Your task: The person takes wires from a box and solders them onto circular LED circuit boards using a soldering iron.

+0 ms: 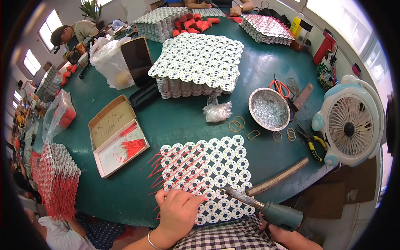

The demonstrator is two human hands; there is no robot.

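A panel of joined round white LED boards [216, 156] lies on the green table in front of me. Thin red wires [179, 163] stick out leftward from the boards in its left columns. Over the panel's near left part, my left hand [179, 210] is closed in a pinch, with the end of a red wire at its fingertips. My right hand [287, 236] grips a soldering iron [281, 215] by its green handle, at the panel's near right edge. The iron's tip points left, close to the boards and near my left fingertips; whether it touches cannot be told.
An open cardboard box [121, 143] of red wires lies left. Beyond the panel stand a bowl of small clear pieces [270, 109] and a tall board stack [198, 58]. At right are a wooden bar [278, 176], pliers [313, 146] and a fan [350, 125]. Other people sit around the table.
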